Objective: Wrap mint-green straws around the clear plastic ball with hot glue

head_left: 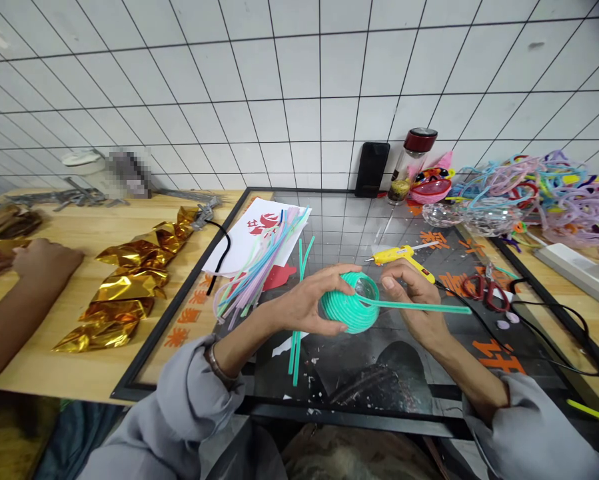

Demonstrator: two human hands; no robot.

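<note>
My left hand (324, 297) is wrapped round a rounded form (346, 313) wound with rows of green fuzzy craft stem, with a clear opening on its right side. From that opening a loose green stem end (429, 307) sticks out to the right, crossing in front of my right hand (416, 300). That hand is half curled beside the form, thumb and fingers apart, with nothing visibly gripped. Just behind its fingers a yellow hot glue gun (394, 255) lies on the dark tabletop panel. More straight green stems (295, 353) lie to the left, partly behind my left wrist.
Pastel stems (264, 260) lie on white paper (229, 247). Gold foil (134, 287) is at left, near another person's hand (46, 263). A phone (372, 170) and bottle (409, 167) stand behind. Red-handled scissors (488, 290), cables and a power strip (584, 267) are at right.
</note>
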